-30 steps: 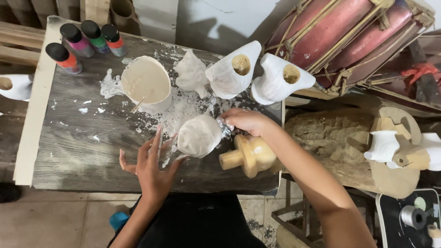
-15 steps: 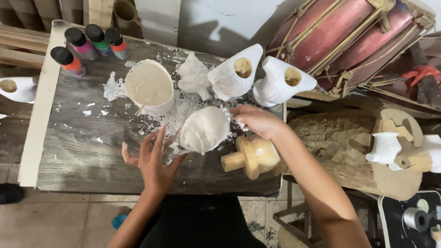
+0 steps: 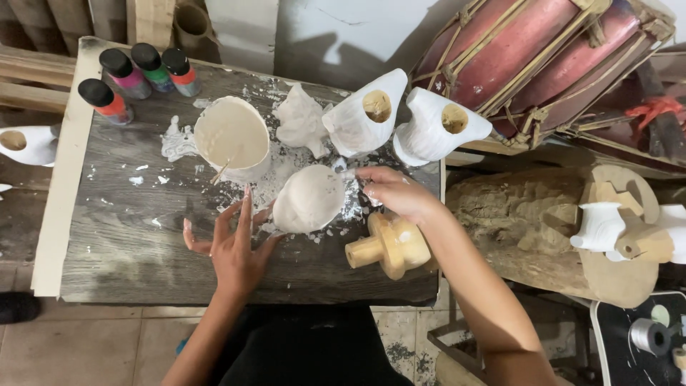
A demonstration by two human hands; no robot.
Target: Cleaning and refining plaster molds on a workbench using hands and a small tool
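Observation:
A rounded white plaster-coated piece [image 3: 309, 199] lies in a patch of white crumbs at the middle of the grey wooden table [image 3: 128, 236]. My right hand [image 3: 393, 193] grips its right side with the fingertips. Just left of the piece, my left hand [image 3: 232, 246] has its fingers spread, and the fingertips brush the lower left edge. An unpainted yellowish wooden piece [image 3: 389, 246] lies below my right hand, near the table's front edge.
A bowl of white paste [image 3: 230, 136] with a thin stick stands behind the piece. Two white hollow pieces [image 3: 364, 118] [image 3: 439, 129] and a crumpled white lump [image 3: 300, 121] sit at the back. Paint bottles [image 3: 136, 71] stand back left. A red drum [image 3: 543, 57] and a log [image 3: 514, 214] are to the right.
My right hand has turned the white piece so a rounder face shows. My left hand has stayed beside it with fingers spread, shifting slightly toward it.

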